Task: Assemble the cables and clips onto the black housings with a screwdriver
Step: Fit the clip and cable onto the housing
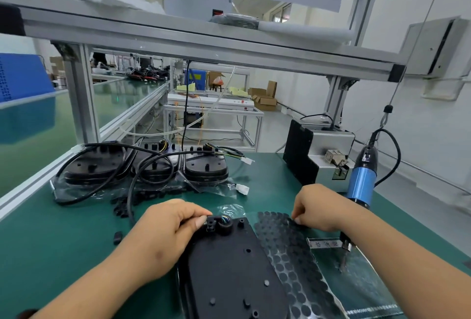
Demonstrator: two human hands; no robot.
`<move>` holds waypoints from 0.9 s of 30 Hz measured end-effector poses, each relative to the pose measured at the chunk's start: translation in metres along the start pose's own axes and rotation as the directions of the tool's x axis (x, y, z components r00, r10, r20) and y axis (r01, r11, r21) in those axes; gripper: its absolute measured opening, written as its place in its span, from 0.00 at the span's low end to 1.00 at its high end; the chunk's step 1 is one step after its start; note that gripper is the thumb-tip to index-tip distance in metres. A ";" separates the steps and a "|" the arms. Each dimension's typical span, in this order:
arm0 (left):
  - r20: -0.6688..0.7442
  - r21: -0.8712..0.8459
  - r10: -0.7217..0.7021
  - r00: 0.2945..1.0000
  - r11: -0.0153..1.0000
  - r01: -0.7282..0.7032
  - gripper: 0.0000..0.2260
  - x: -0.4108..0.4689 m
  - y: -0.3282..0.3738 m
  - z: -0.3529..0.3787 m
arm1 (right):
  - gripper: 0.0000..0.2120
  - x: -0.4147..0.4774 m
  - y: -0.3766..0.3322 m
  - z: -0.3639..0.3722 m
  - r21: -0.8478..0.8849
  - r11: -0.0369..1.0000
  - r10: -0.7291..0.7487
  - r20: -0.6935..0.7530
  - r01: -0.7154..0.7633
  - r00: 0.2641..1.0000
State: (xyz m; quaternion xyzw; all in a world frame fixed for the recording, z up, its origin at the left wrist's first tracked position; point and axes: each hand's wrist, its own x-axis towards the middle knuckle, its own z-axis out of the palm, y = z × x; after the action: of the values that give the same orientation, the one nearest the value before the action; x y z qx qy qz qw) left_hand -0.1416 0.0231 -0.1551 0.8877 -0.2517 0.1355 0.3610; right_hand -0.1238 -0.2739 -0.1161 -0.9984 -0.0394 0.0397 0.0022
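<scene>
Item: flat black plastic housing, lying on the green bench mat under and on the near side of the left fingertips. Its long axis runs from the viewer away toward those fingertips, with the cable-entry end farthest. Left hand: fingers curled, thumb and forefinger pinching a small black plastic clip at the housing's far end, beside a black round grommet carrying coloured wires. Right hand: fingers curled, tips on the far edge of a clear sheet of black round pads that lies along the housing's right flank; they appear to pinch it, though whether a pad is lifted cannot be made out. Blue-bodied electric screwdriver: hanging upright, just behind and right of the right knuckles, bit down near the mat, held by neither hand. The right hand is much the nearer to it, and the clip lies left of the bit, across the pad sheet. Judged: clip being seated, screw not yet driven. Beyond the left fingers: heap of loose black clips, then three further black housings with coiled black cables. Beyond the right fingers: grey metal screw-feeder box.
</scene>
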 end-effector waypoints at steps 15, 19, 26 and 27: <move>0.184 -0.242 -0.117 0.976 0.957 0.160 0.15 0.010 0.008 -0.005 | 0.07 -0.021 -0.077 -0.014 0.572 0.690 -0.115 -0.520 0.445 0.847; 0.196 -0.316 -0.129 0.972 0.930 0.187 0.15 0.011 0.008 -0.004 | 0.05 -0.021 -0.116 0.013 0.436 0.651 -0.272 -0.630 0.621 0.727; 0.211 -0.398 -0.159 0.965 0.887 0.233 0.12 0.010 0.009 -0.001 | 0.02 -0.016 -0.117 0.030 0.375 0.601 -0.276 -0.732 0.706 0.623; 0.210 -0.391 -0.161 0.964 0.890 0.234 0.12 0.010 0.009 -0.002 | 0.03 -0.016 -0.117 0.030 0.388 0.593 -0.263 -0.735 0.706 0.625</move>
State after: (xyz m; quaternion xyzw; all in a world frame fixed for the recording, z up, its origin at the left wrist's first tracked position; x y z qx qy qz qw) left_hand -0.1381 0.0153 -0.1447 0.8208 -0.2129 -0.0352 0.5290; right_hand -0.1513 -0.1589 -0.1439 -0.8319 -0.3086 -0.2746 0.3704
